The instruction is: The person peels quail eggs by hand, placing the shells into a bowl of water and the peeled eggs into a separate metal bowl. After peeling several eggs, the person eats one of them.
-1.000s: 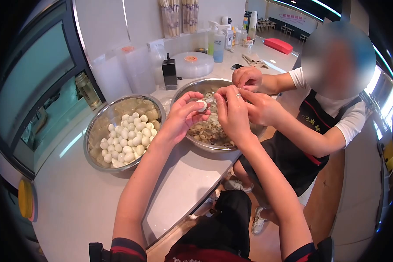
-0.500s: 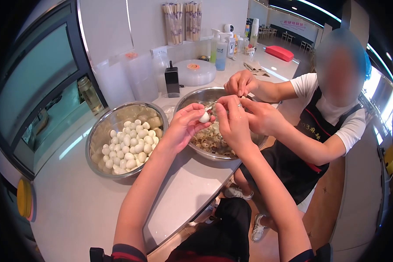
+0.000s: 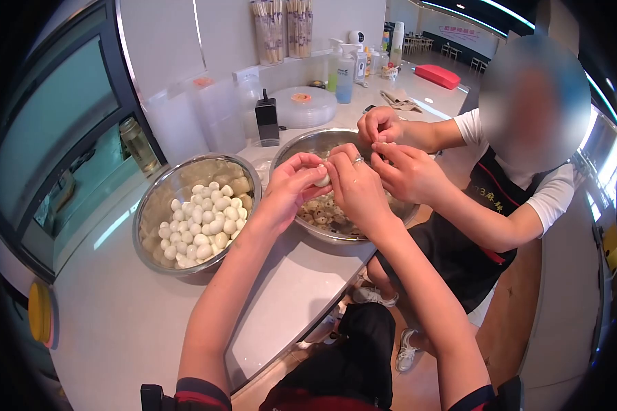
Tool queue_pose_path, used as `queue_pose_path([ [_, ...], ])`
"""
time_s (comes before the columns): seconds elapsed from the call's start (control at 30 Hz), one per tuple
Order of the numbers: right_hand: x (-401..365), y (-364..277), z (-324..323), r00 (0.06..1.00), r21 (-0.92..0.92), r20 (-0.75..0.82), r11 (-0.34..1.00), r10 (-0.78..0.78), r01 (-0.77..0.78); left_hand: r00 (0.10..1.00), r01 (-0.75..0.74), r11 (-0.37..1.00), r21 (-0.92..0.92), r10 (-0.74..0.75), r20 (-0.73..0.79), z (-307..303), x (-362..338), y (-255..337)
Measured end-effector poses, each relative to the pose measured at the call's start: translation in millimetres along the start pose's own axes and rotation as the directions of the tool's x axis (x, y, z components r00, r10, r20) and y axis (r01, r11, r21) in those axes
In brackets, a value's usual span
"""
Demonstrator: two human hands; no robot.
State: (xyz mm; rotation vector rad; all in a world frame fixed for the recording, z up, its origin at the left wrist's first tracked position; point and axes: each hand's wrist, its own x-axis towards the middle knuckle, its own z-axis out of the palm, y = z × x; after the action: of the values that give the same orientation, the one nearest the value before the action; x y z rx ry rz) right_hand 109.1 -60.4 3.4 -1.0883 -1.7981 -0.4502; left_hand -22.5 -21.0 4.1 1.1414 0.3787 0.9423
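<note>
A small white quail egg [image 3: 323, 180] is pinched in the fingers of my left hand [image 3: 289, 186], over the near left side of a steel bowl [image 3: 346, 239]. My right hand [image 3: 355, 192], wearing a ring, is closed in against the same egg; its fingertips are partly hidden. Speckled quail eggs and shell bits [image 3: 324, 211] lie in that bowl below. To the left, a second steel bowl [image 3: 144, 226] holds many smooth white peeled quail eggs [image 3: 202, 222]. Across the bowl, a co-worker's hands [image 3: 408, 175] pinch something small, too covered to make out.
The co-worker in a black apron [image 3: 459, 253] stands close on the right. Behind the bowls are a black box-shaped device [image 3: 267, 122], a stack of clear round lids [image 3: 301, 109], pump bottles [image 3: 345, 79] and a folded cloth [image 3: 400, 101]. The counter's edge [image 3: 308, 329] runs below my forearms.
My right hand has moved left, onto the egg in my left hand, and the gap between my hands has closed. The co-worker's hands have shifted slightly. The view has tilted a little.
</note>
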Motion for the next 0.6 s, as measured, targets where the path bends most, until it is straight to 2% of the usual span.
queue_pose_path([
  [0.07,0,0,0,1.000,-0.026,0.007,1.000,0.006,-0.006,1.000,0.015,0.998,0.059,-0.016,0.005,1,-2,1],
  [0.13,0,3,0,0.994,0.010,-0.053,0.996,0.093,-0.092,0.999,0.027,0.998,0.057,-0.028,0.025,0,-3,2],
  [0.2,-1,9,-2,0.991,0.003,-0.097,0.996,0.093,-0.094,0.998,0.034,0.998,0.054,-0.036,0.044,-2,-2,0],
  [0.27,1,7,-4,0.987,-0.005,-0.138,0.996,0.086,-0.087,0.999,-0.039,0.998,0.043,0.038,0.015,-6,2,-5],
  [0.33,-1,-2,-6,0.985,0.166,0.004,0.972,0.171,-0.169,0.998,-0.051,0.999,-0.003,0.051,-0.023,-8,3,-7],
  [0.43,0,-5,-5,0.997,0.194,0.024,0.978,0.070,-0.073,0.996,-0.057,0.997,-0.054,0.053,-0.066,-5,-1,-2],
  [0.6,1,-7,-6,0.998,0.113,0.057,0.993,0.031,-0.037,0.998,-0.044,0.998,-0.035,0.042,-0.055,-4,-2,-1],
])
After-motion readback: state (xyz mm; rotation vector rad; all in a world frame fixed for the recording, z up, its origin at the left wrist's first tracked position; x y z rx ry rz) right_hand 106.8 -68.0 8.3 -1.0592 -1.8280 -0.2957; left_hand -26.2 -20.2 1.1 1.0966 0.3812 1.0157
